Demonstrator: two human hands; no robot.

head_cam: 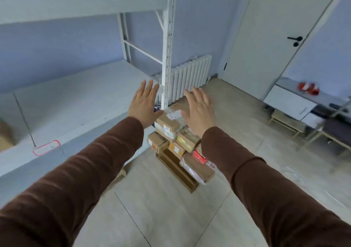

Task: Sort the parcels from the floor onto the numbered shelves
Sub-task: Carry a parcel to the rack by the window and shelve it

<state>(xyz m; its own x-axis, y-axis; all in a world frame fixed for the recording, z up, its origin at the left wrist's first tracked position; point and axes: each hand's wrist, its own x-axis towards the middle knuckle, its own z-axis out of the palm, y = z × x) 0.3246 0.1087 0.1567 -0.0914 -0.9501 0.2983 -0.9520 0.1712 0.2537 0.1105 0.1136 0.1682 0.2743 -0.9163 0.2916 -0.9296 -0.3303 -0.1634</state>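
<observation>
while both your arms stretch forward in brown sleeves, your left hand and right hand hang palm-down in the air above a pile of parcels, fingers straight and spread wide, holding nothing. the parcels, mostly brown cardboard boxes with white labels, lie heaped on the tiled floor right at the foot of the shelf unit's white perforated upright. the topmost parcel shows between your two hands; a long flat carton lies at the pile's near edge, and beside it a taped package touches a red-wrapped item partly hidden by your right sleeve. to your left runs the lower shelf, pale grey, its front edge carrying a red-bordered label whose number is too blurred to read; a brown box sits at the shelf's far left edge. an upper shelf crosses above it. behind the upright stands a white radiator against the blue wall, and a white door with a black handle fills the far corner. at the right edge of the room a white cabinet bears a red object on its top.
</observation>
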